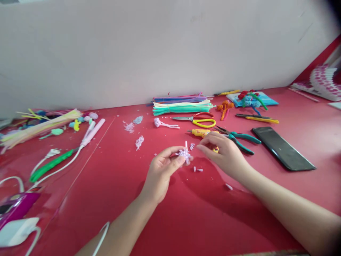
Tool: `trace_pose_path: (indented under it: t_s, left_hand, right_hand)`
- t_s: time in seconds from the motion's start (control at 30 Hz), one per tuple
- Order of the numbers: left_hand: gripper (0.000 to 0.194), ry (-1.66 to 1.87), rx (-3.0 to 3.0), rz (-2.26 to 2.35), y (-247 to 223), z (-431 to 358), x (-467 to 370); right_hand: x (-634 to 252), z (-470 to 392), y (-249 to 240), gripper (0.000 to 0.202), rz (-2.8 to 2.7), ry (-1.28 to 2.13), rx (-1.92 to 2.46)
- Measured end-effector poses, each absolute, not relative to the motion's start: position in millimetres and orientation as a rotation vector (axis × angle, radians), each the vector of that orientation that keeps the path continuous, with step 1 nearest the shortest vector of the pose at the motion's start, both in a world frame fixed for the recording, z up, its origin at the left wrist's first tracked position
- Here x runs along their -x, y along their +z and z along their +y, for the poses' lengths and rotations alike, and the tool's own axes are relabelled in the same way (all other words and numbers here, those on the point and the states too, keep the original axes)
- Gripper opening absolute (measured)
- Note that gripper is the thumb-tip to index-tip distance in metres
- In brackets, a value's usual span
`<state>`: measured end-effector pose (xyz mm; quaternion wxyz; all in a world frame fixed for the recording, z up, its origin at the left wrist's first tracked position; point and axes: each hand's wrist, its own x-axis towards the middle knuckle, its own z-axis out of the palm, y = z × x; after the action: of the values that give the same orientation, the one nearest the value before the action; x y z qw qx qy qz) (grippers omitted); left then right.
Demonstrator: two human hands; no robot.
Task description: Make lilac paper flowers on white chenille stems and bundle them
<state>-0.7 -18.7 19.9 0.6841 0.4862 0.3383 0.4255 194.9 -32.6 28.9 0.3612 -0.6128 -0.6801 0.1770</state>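
1. Your left forearm (119,224) and right forearm (290,206) lie nearest the camera, reaching in from the lower corners, with a thin white cord (102,238) across the left one.
2. Your left hand (161,170) is closed in a pinch, thumb against the fingers, on a small spiky lilac piece (184,154) near the middle of the view, above the red table (165,227).
3. That piece sends one pale stem (186,144) up out of its spiky cluster; the stem is its long axis, nearly upright in the view with its free end topmost (whether it leans away from you or stands straight up, I cannot tell).
4. Your right hand (225,151) sits just to the right of the piece, apart from it, fingers half curled and pointing left towards it; whether anything tiny is between the fingertips, I cannot tell.
5. Small lilac bits (197,170) lie on the table near your hands.
6. Just beyond your right hand, and partly hidden by it, is a yellow tool (199,132), its thin tip pointing left; teal-handled pliers (241,137) lie beside it, and a dark phone (282,147) lies aslant further right.
7. Further back, a lilac bud (157,122) lies with its pale stems pointing right, near the scissors (201,120).
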Motion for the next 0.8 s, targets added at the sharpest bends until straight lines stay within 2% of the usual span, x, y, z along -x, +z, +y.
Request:
trace_pose_path:
  t_s: [0.1,0.2,0.3,0.47,0.7,0.8]
  left_hand:
    - [0.018,0.980,-1.092,0.746,21,-17,3]
    - [0.019,1.024,-1.136,0.764,23,-16,4]
    - [0.021,1.043,-1.212,0.788,24,-18,4]
    - [0.029,1.097,-1.272,0.855,29,-19,3]
    - [0.020,1.197,-1.285,0.921,36,-18,4]
    - [0.019,1.196,-1.212,0.907,31,-15,5]
  right_hand:
    - [-217,-17,19,0.030,-1.844,0.038,2.077]
    - [-232,-5,7,0.039,-1.803,0.097,2.371]
    - [-239,2,-3,0.040,-1.706,0.297,2.296]
    - [-244,6,-8,0.032,-1.556,0.445,2.152]
    - [-232,-3,11,0.035,-1.343,0.863,1.709]
    - [-225,-11,20,0.026,-1.127,1.146,1.467]
